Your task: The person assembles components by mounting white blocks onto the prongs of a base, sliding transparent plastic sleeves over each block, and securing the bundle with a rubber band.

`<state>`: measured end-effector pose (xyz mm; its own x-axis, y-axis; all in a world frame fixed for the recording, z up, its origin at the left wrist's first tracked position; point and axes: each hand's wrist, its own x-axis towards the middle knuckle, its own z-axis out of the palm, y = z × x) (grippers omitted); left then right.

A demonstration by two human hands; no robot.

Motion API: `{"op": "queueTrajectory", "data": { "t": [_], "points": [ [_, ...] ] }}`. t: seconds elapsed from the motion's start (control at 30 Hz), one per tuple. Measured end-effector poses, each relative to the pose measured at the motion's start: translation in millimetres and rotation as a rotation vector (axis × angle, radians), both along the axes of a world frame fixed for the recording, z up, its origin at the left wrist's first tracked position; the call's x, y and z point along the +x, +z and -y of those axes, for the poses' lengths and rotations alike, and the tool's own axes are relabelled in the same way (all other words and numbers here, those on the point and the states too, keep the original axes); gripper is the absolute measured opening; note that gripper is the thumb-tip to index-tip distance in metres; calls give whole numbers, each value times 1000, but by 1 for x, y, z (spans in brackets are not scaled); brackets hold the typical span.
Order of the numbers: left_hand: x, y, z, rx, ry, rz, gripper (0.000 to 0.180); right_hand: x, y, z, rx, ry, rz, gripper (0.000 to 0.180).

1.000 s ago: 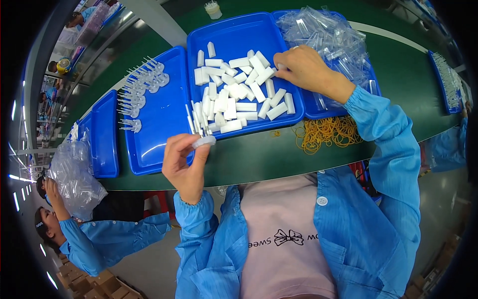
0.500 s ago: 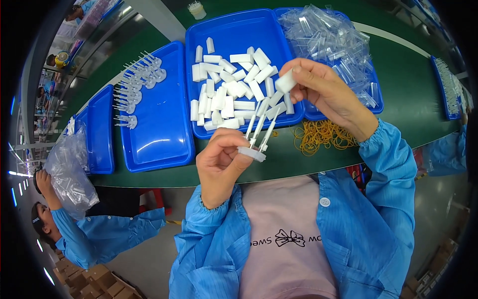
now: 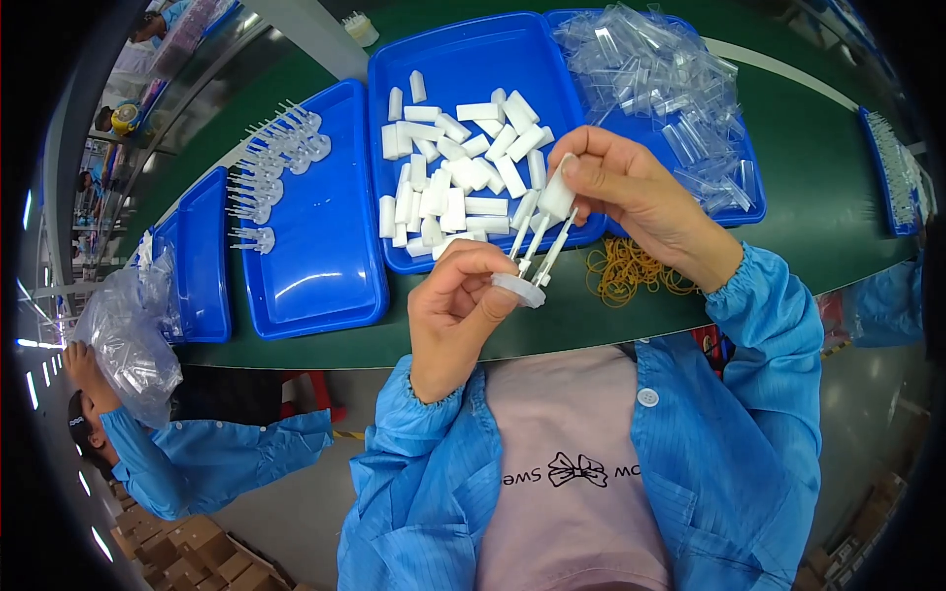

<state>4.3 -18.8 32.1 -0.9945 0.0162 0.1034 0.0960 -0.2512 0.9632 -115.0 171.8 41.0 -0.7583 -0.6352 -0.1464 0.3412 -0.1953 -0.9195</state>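
Note:
My left hand pinches the rim of a round whitish base with several thin upright prongs. In my right hand is a white foam block, held between thumb and fingers. The block's lower end meets the tip of one prong; whether the prong has gone into it, I cannot tell. Behind my hands, a blue tray holds many similar white blocks. Both hands are raised over the near edge of the green table.
More pronged bases line the left edge of another blue tray. Clear plastic sleeves fill a tray at the right, with yellow rubber bands near it. At far left a co-worker handles a plastic bag.
My right hand has brought the white block down onto a prong tip. My left hand has shifted right with the base, closing the gap between them.

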Motion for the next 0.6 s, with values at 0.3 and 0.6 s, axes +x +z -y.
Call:
{"op": "queueTrajectory", "data": {
  "t": [0.3, 0.6],
  "points": [
    [4, -6, 14, -134, -39, -59, 20, 11, 9, -2, 129, -120, -284, 22],
    [0, -8, 3, 2, 3, 69, 35, 27, 2, 1, 100, -29, -262, 14]
  ]
}}
